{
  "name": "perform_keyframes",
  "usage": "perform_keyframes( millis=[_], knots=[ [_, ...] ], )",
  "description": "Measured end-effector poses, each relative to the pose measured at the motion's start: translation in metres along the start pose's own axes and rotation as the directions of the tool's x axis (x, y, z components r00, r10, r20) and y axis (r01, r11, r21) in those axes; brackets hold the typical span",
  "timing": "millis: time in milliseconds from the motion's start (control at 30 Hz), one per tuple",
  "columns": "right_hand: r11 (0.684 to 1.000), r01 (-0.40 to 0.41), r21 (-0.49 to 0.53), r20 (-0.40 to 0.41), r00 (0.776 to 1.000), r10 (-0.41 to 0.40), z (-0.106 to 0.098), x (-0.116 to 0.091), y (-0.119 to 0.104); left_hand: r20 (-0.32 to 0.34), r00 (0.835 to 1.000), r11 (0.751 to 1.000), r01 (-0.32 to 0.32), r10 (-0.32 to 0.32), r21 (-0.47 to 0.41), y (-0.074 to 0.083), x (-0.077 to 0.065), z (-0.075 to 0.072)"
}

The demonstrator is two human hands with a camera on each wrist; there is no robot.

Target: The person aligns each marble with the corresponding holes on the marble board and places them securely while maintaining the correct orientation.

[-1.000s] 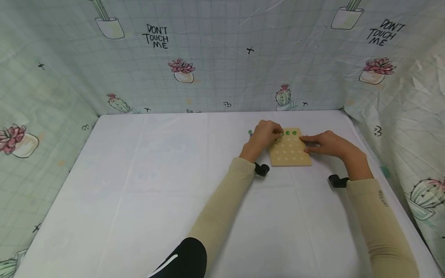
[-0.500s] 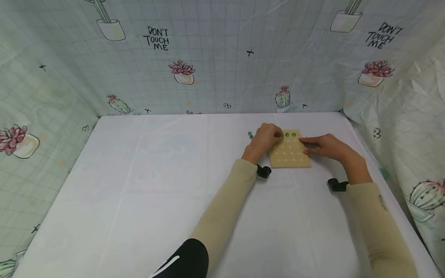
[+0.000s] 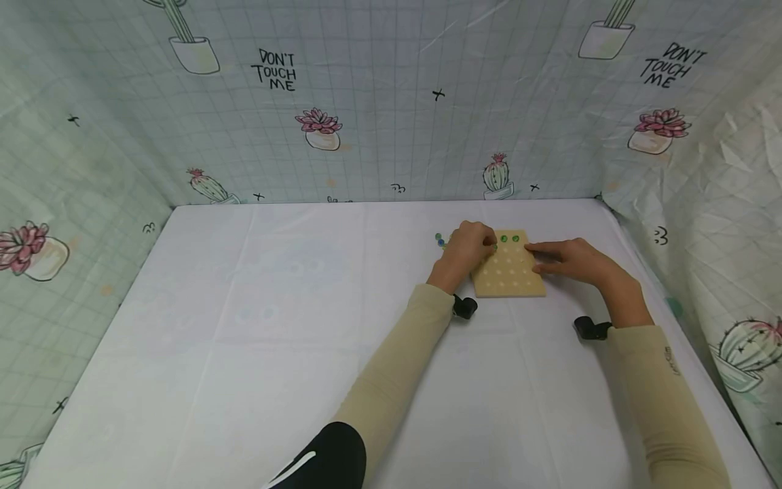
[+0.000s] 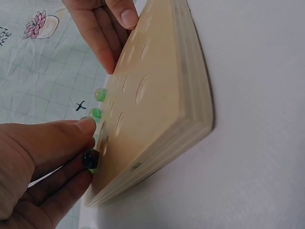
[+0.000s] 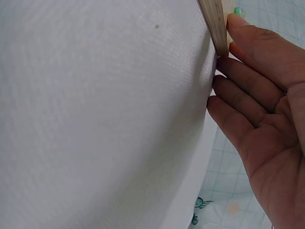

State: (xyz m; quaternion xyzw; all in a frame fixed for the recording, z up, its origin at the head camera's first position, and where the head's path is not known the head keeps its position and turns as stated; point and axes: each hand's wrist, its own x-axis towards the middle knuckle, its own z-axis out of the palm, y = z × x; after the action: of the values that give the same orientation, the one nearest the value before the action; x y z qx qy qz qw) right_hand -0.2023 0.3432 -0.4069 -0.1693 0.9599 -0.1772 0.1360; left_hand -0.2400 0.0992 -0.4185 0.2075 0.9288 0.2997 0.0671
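A square wooden board [image 3: 507, 282] with rows of round hollows lies at the back right of the table. Along its far row sit green marbles [image 4: 100, 94]. My left hand [image 3: 466, 251] is over the board's far left corner, thumb and fingers bent together around a dark marble [image 4: 90, 159] close to the surface. On the other side, my right hand [image 3: 577, 260] touches the board's right edge with nearly straight fingers. Its thumb [image 5: 238, 21] lies against the board in the right wrist view, the other fingertips near the cloth.
A few loose blue and green marbles [image 3: 439, 238] lie just left of my left hand. White cloth [image 3: 293, 326] covers the table. Behind it hangs a patterned curtain [image 3: 379, 122], and another stretch of curtain [image 3: 751, 272] borders the right side.
My left hand has shifted slightly toward me over the board, uncovering more of the loose marbles. The right hand stays at the board's edge. The head view has tilted a little.
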Motion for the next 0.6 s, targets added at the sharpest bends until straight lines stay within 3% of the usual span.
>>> perform_keyframes(
  millis=[300,600],
  knots=[
    [1.0,-0.003,-0.003,0.002,1.0,0.003,0.0,0.0008,0.0011,-0.018,1.0,1.0,-0.017,0.017,0.003,0.0005,0.0008,0.0016],
    [1.0,0.001,0.003,0.01,1.0,-0.001,0.0006,0.0009,0.0044,0.015,0.999,0.997,-0.031,0.031,0.072,0.001,0.0048,0.0041]
  ],
)
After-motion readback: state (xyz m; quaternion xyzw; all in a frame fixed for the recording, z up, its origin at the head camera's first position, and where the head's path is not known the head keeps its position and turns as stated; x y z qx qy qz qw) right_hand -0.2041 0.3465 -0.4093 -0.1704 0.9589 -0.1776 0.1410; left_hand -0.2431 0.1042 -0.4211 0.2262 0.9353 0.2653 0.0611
